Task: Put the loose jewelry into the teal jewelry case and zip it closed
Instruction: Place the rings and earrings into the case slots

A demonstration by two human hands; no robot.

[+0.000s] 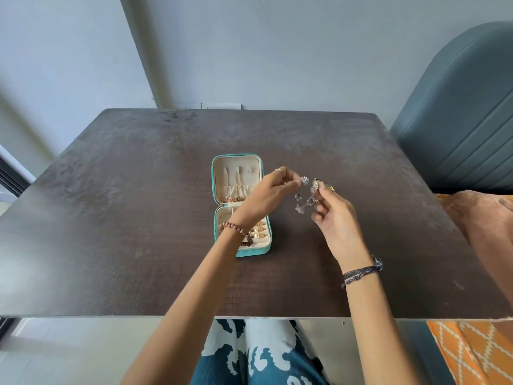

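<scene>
Head view gives me the dark worktop point(111, 218) filling most of the frame, with a teal chair point(466, 120) beyond its right edge and orange cloth point(472, 354) lower right. Next in size is the case point(241, 204), lying open flat at mid-worktop: lid half away from me with chains hanging from its hooks into a gathered pocket, base half nearer with gold rings in the roll slots. My left hand point(266, 195) reaches across the base, its grip a thumb-and-finger pinch on a small silver earring point(304, 180). My right hand point(336, 215) sits just right of the case, its grip pinching the matching earring point(315, 185), whose beaded tassel point(304, 204) dangles above the worktop. Both pieces are held in the air, near each other, neither in the case yet. I judge the main risk is the tassel snagging on the other earring or on the hanging chains as I bring it in; a light pinch could also let a piece drop and roll. My left forearm covers part of the base, so I cannot tell which compartment is free, and the zip is too small to read.
</scene>
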